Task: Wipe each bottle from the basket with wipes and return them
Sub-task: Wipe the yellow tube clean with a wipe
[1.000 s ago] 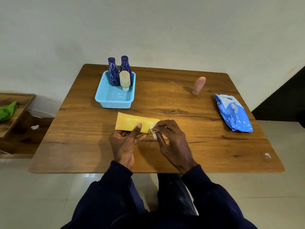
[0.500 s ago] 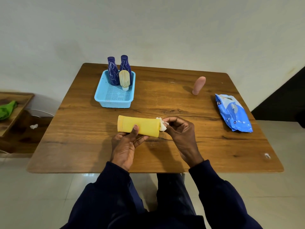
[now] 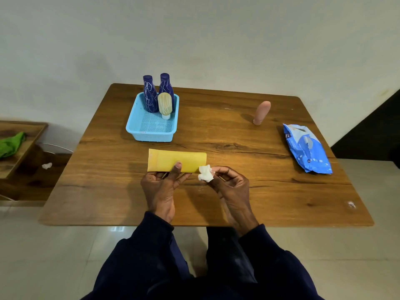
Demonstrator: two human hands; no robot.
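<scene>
A yellow tube (image 3: 171,159) lies sideways just above the table, and my left hand (image 3: 161,187) grips its near edge with the thumb on top. My right hand (image 3: 230,186) pinches a crumpled white wipe (image 3: 205,173) against the tube's right end. Behind them the light blue basket (image 3: 151,135) holds two dark blue bottles (image 3: 150,95) and a small cream bottle (image 3: 165,105) standing on its cap.
A pink bottle (image 3: 260,112) stands alone at the back right of the wooden table (image 3: 238,191). A blue wipes pack (image 3: 307,149) lies near the right edge. A white scrap (image 3: 351,205) sits at the front right corner. A low side shelf with green cloth (image 3: 10,144) is at the left.
The tube has turned in my left hand and sits flatter. My right hand moved the wipe from the tube's face to its right end and slightly lower.
</scene>
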